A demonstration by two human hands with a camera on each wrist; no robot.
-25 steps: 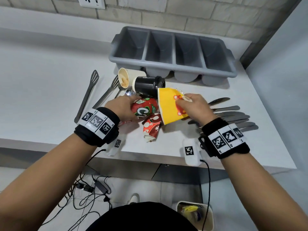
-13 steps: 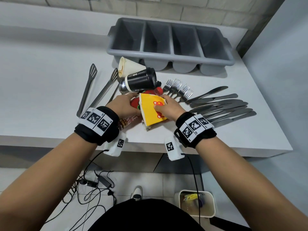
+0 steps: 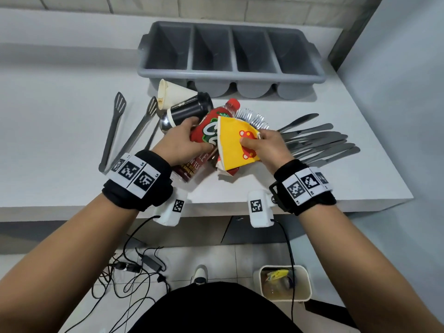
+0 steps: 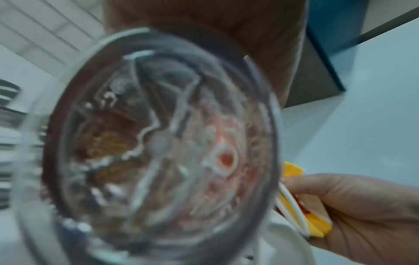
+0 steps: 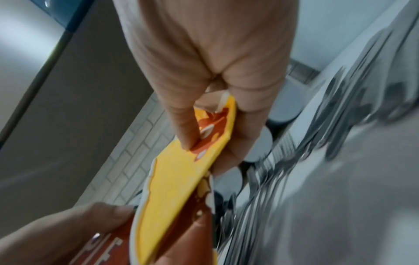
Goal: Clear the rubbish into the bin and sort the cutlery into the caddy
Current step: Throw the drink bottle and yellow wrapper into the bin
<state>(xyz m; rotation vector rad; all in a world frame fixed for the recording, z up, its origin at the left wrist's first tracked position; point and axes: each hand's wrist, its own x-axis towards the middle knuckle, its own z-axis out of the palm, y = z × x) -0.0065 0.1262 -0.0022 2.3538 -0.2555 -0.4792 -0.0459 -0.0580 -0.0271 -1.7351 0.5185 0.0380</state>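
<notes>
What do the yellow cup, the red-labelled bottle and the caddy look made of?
Yellow cup: printed paper, matte, squashed flat with creases. Bottle: clear plastic, glossy; its see-through moulded base fills the left wrist view. Caddy: grey moulded plastic, likely, dull satin finish.

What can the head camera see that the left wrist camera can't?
Only the head view shows the grey caddy, the knives, the black cup and the bin on the floor. Only the left wrist view shows the clear bottom of the bottle. Both show the left hand gripping that bottle and the right hand pinching the yellow cup.
</notes>
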